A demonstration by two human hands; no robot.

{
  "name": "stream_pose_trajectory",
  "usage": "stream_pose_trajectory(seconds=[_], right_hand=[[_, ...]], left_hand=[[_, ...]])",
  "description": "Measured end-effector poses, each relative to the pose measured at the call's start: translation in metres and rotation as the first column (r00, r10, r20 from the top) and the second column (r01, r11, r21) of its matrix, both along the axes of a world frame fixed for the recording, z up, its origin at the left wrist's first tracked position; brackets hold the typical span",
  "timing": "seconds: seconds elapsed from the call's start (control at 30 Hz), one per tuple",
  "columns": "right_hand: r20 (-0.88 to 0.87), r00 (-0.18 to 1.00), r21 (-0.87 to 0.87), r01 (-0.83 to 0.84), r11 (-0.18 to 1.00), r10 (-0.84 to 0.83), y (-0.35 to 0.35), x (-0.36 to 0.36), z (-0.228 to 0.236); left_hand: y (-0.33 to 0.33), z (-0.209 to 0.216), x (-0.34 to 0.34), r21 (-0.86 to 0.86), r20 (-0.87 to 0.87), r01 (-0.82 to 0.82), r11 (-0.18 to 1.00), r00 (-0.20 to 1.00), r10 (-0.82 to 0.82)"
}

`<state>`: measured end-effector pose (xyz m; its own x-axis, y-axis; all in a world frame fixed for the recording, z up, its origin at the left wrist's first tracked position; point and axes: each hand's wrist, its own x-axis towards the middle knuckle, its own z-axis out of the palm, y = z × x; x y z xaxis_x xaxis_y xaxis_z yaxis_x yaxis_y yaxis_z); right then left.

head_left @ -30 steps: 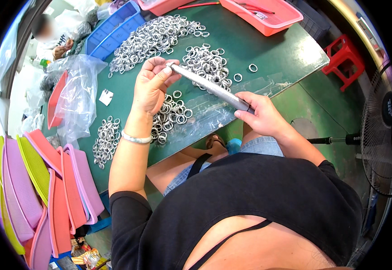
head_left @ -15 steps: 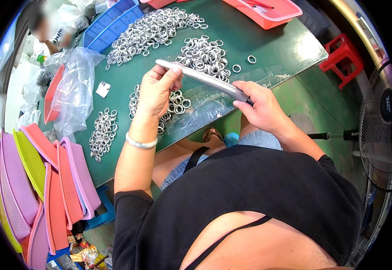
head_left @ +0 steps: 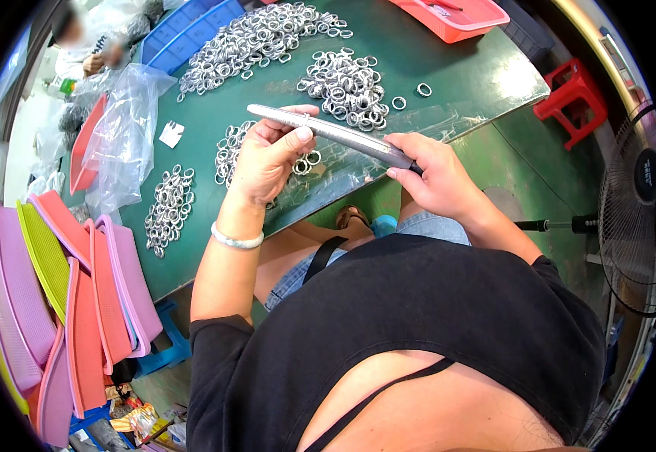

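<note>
My right hand [head_left: 442,175] grips the dark handle of a tapered metal ring mandrel [head_left: 350,136], held tilted above the table's near edge. Its thin end points to the upper left. A silver ring [head_left: 305,119] appears to sit around the mandrel, pinched by the thumb and fingers of my left hand [head_left: 269,163]; the ring is small and partly hidden. Beyond the mandrel lies a pile of silver rings [head_left: 343,87]. Another ring pile [head_left: 231,151] is partly covered by my left hand.
On the green table [head_left: 448,83] are a large ring heap [head_left: 260,41], a smaller ring group [head_left: 170,211], a blue bin [head_left: 192,38] and a red basket [head_left: 456,26]. Stacked colored baskets [head_left: 87,301] stand left. A fan [head_left: 633,203] and red stool [head_left: 573,105] are right; another person [head_left: 79,45] sits far left.
My left hand has shifted slightly down from the mandrel's thin tip, which now sticks out beyond the fingers. A ring now shows around the mandrel by the thumb. My right hand keeps its grip.
</note>
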<state>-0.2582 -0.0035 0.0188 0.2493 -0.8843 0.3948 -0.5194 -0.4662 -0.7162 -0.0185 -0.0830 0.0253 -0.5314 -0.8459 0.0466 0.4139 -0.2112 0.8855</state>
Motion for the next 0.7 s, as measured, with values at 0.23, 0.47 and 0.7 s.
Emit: stream_pose_trajectory(seconds=[0.23, 0.47, 0.7], right_hand=[[-0.088, 0.996, -0.064, 0.017, 0.998, -0.023, 0.003, 0.004, 0.003], [-0.115, 0.993, -0.102, 0.022, 0.995, -0.033, 0.004, 0.007, 0.003], [-0.111, 0.994, -0.103, 0.009, 0.995, -0.021, 0.004, 0.009, 0.003]], left_hand=[[0.007, -0.008, 0.006, -0.009, -0.026, -0.116, 0.993, 0.993, 0.116], [0.014, -0.01, 0.003, -0.032, 0.02, -0.208, 0.978, 0.978, 0.209], [0.018, -0.009, 0.003, -0.079, 0.036, -0.272, 0.959, 0.961, 0.275]])
